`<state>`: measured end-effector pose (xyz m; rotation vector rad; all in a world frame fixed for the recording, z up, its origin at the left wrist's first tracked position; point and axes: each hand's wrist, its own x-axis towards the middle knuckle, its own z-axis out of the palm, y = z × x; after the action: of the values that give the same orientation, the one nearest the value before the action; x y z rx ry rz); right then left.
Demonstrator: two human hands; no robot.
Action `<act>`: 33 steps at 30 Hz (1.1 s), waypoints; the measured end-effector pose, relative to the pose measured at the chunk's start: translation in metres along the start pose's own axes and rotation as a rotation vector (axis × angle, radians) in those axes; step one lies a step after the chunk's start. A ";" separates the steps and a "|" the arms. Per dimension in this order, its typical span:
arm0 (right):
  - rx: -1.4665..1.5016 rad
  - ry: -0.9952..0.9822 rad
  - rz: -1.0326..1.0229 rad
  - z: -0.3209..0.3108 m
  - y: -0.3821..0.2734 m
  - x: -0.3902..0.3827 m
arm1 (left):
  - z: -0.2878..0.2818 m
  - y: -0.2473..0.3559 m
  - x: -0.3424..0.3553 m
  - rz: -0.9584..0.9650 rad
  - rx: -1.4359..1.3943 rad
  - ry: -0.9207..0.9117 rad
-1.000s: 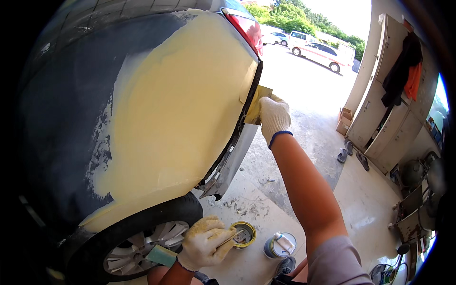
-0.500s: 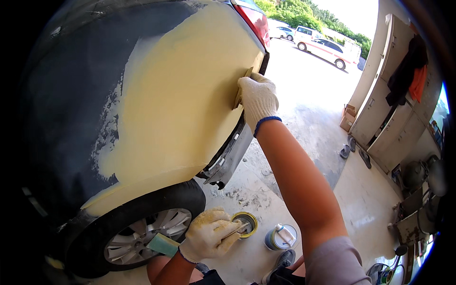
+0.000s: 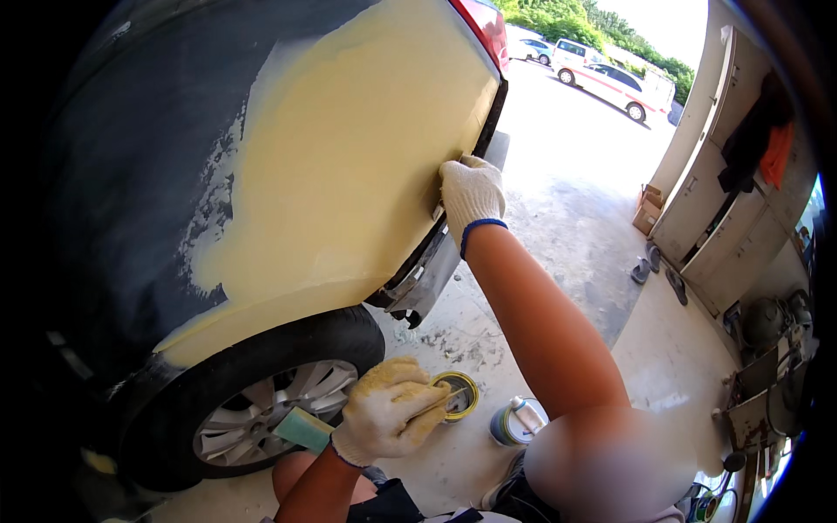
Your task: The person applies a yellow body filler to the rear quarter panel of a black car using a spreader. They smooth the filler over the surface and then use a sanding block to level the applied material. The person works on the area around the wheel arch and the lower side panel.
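My right hand (image 3: 473,193), in a white knit glove with a blue cuff, is closed on a thin flat spreader (image 3: 438,211), mostly hidden behind the fingers. It works at the right edge of a car's rear side panel (image 3: 340,166), which is coated in pale yellow filler. My left hand (image 3: 388,414), in a yellow-stained glove, is closed low in front of the wheel (image 3: 261,418). A flat pale green piece (image 3: 303,429) juts out on its left side, and a thin tip shows by its fingers. Whether these are one tool is hidden.
An open yellow-rimmed can (image 3: 471,403) stands on the floor beside my left hand. Right of it is a lidded can (image 3: 506,427) with a white tube (image 3: 527,414) on top. Lockers (image 3: 697,205), shoes (image 3: 647,266) and a cardboard box (image 3: 648,209) line the right. Cars are parked outside.
My right hand has moved down along the panel's right edge with the spreader. My left hand keeps its hold near the wheel. The view has shifted slightly.
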<state>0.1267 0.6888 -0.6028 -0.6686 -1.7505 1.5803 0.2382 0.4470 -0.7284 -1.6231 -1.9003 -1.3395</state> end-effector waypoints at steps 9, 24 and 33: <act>0.487 -0.153 -0.112 -0.089 0.013 -0.069 | 0.003 0.011 -0.012 -0.622 -0.834 0.645; -0.601 -0.350 -1.226 -0.139 0.096 -0.192 | 0.030 0.020 0.007 -0.641 -0.812 0.767; -0.076 -0.374 -0.190 -0.170 0.139 -0.192 | -0.004 -0.010 -0.006 -0.449 -0.223 0.420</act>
<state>0.3702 0.6713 -0.7615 -0.2386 -2.0838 1.5850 0.2296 0.4409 -0.7352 -0.9077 -1.9609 -1.9476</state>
